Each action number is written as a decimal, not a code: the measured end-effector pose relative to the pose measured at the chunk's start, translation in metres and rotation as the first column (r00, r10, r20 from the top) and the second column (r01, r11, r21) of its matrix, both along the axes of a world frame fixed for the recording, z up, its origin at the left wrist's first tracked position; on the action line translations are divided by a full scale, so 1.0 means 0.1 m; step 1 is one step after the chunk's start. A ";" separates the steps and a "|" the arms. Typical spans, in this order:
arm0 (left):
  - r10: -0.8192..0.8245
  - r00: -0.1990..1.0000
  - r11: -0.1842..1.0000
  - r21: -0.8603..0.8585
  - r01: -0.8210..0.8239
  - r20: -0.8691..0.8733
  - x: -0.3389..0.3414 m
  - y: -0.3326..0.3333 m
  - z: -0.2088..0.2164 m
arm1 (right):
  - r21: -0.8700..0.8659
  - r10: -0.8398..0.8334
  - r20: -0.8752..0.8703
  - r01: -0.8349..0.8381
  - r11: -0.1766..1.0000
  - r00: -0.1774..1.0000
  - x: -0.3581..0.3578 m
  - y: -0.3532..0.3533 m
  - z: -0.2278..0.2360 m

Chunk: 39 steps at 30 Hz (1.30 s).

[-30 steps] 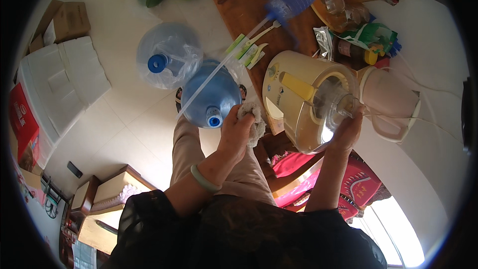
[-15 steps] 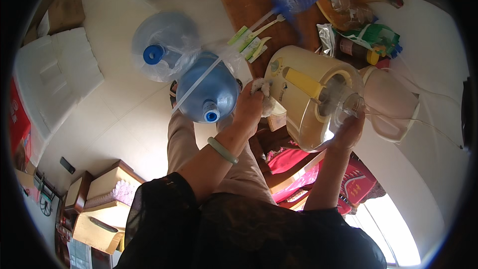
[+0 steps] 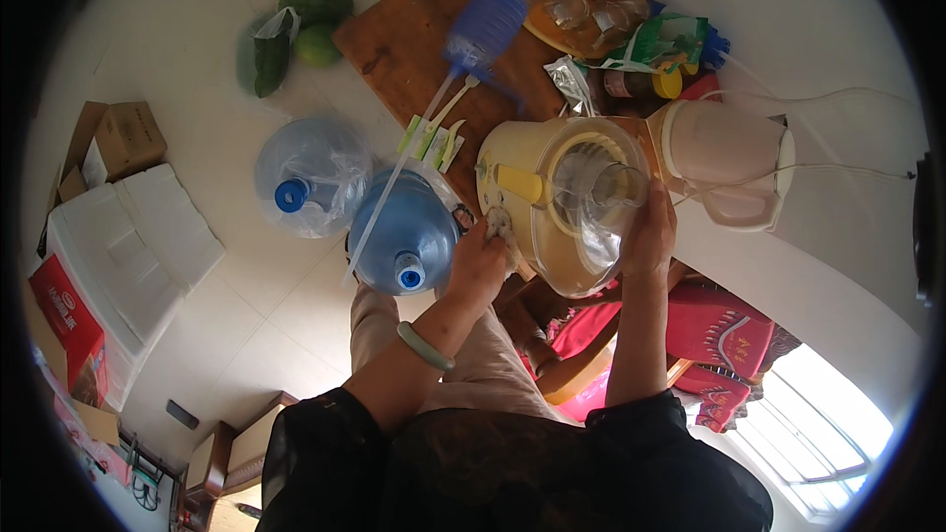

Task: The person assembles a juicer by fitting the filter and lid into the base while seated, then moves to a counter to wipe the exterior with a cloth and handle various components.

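A cream juicer (image 3: pixel 505 158) with a yellow clasp stands on the brown wooden table (image 3: pixel 389 39). A clear plastic lid with a feed tube (image 3: pixel 601 182) covers its top. My left hand (image 3: pixel 478 264), with a pale green bangle on the wrist, is closed round a whitish cloth (image 3: pixel 500 225) against the juicer's near left side. My right hand (image 3: pixel 648 234) grips the right edge of the clear lid; its fingertips are partly hidden. Left of the juicer, a blue water-dispenser bottle (image 3: pixel 414 222) stands on the floor beside a second, clear bottle (image 3: pixel 315 172) under thin plastic.
A cream electric kettle (image 3: pixel 724 163) with a cord stands right of the juicer. Behind lie a tray of glasses (image 3: pixel 581 10), a green packet (image 3: pixel 670 39), a jar (image 3: pixel 645 84) and a blue hand pump (image 3: pixel 485 30). A white foam box (image 3: pixel 138 256) sits far left; green melons (image 3: pixel 315 2) lie behind.
My right hand has moved from the feed tube to the lid's right edge. The juicer looks more upright. My left hand keeps the cloth against its side. The whole view has shifted.
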<state>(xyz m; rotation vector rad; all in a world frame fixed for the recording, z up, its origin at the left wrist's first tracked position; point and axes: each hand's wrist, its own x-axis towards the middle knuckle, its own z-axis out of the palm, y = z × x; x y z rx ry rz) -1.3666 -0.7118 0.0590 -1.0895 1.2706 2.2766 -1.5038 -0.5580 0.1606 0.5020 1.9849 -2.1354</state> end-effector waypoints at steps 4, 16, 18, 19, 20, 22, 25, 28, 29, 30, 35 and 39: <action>-0.105 0.994 0.991 -0.082 0.104 -0.008 0.05 0.15 -0.03 | 0.017 0.146 0.069 -0.148 0.989 0.987 -0.12 0.10 0.06; -0.082 0.991 0.990 0.126 0.068 0.109 -0.10 0.15 0.31 | 0.134 0.123 0.011 -0.124 0.983 0.992 -0.18 0.17 0.05; -0.098 0.990 0.980 0.182 0.079 0.099 -0.07 0.06 0.26 | 0.194 0.128 0.022 -0.130 0.972 0.992 -0.19 0.18 -0.03; -0.110 0.990 0.974 0.210 0.088 0.092 -0.06 0.03 0.25 | 0.165 0.104 -0.009 -0.101 0.981 0.995 -0.20 0.26 -0.04; -0.051 0.995 0.975 0.220 0.029 0.092 -0.01 -0.04 0.26 | 0.119 0.082 -0.031 -0.077 0.990 0.996 -0.20 0.25 -0.03; -0.047 0.994 0.977 0.212 0.025 0.099 0.10 -0.18 0.29 | -0.119 -0.073 -0.019 0.070 0.990 0.997 -0.14 0.29 -0.03; 0.049 0.988 0.972 0.222 -0.082 0.149 0.37 -0.31 0.37 | 0.075 -0.123 -0.151 0.135 0.988 0.981 0.13 0.56 0.09; 0.131 0.958 0.942 0.269 -0.200 0.255 0.62 -0.40 0.57 | 0.186 -0.100 -0.138 0.125 0.975 0.985 0.73 0.71 0.10; 0.117 0.961 0.931 0.310 -0.194 0.249 0.71 -0.40 0.61 | 0.203 -0.100 -0.104 0.120 0.972 0.990 1.00 0.72 0.05; 0.100 0.964 0.916 0.355 -0.186 0.246 0.78 -0.38 0.64 | 0.187 -0.059 -0.001 0.059 0.981 0.998 1.30 0.70 0.00; -0.052 0.996 0.908 0.419 0.015 0.075 0.85 -0.03 0.98 | -0.415 0.182 0.488 0.043 0.909 0.854 2.42 0.23 0.11; -0.801 0.559 0.579 -0.519 0.629 -0.216 1.05 0.06 1.06 | -0.598 -0.004 0.419 0.279 0.752 0.908 2.71 -0.25 -0.05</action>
